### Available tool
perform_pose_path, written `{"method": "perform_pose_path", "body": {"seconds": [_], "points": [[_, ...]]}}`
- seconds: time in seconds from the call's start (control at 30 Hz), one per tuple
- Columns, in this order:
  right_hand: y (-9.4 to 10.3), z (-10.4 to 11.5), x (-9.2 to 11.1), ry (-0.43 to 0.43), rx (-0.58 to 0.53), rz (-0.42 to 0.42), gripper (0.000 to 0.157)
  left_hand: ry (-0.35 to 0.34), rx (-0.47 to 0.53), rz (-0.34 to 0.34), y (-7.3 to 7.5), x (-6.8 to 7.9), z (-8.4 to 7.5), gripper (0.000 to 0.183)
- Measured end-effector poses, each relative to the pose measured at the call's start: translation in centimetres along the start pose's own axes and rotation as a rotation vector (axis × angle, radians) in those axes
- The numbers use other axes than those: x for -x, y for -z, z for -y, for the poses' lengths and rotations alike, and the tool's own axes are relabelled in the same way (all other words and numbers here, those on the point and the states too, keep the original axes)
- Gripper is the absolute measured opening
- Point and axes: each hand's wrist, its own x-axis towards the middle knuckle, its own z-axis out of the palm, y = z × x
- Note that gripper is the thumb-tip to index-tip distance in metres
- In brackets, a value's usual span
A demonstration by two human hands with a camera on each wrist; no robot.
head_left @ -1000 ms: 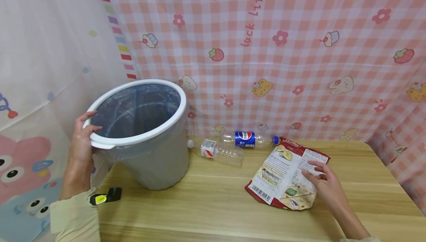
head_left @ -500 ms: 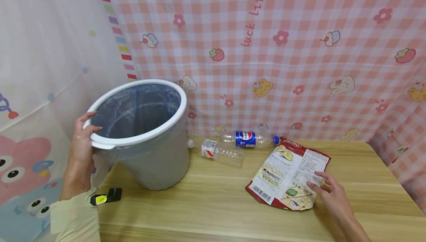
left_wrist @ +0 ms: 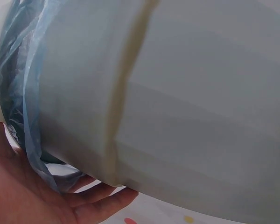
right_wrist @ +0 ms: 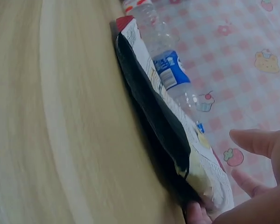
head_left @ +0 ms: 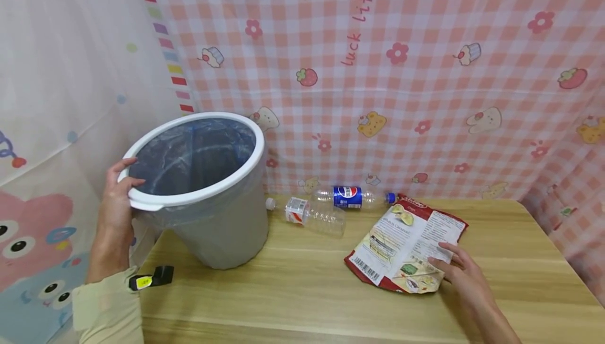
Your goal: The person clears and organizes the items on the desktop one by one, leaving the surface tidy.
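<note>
A grey trash can (head_left: 231,223) with a white rim and a translucent liner leans at the left of the table. My left hand (head_left: 115,202) grips its rim, two digits over the edge; in the left wrist view the other fingers (left_wrist: 105,198) lie along the outside wall. To the right, a red and white chip bag (head_left: 402,244) lies back side up. My right hand (head_left: 465,275) is at its lower right edge, thumb and forefinger apart above it. In the right wrist view, the bag's dark open mouth (right_wrist: 154,112) shows, with a fingertip (right_wrist: 196,212) low at its edge.
Between can and bag lie a clear bottle (head_left: 326,220) with a white cap and a bottle with a blue label (head_left: 347,197) and blue cap, near the back edge of the wooden table (head_left: 283,302). A pink checked cloth (head_left: 331,71) hangs behind.
My right hand first drew back toward the bag's lower right edge, then came in against it. The bag has shifted slightly left and away. My left hand and the trash can stay put.
</note>
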Motion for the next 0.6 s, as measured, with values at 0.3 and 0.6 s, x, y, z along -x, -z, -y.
{"method": "perform_pose_path", "body": {"seconds": [0.3,0.6], "points": [[-1.8,0.2,-0.8,0.006,-0.426,0.036,0.051,-0.005,0.024,-0.003,0.0,-0.1,0.0,0.042],[-3.1,0.1,-1.7,-0.018,-0.512,0.124,0.078,-0.015,0.039,0.002,0.2,0.1,0.1,0.040]]}}
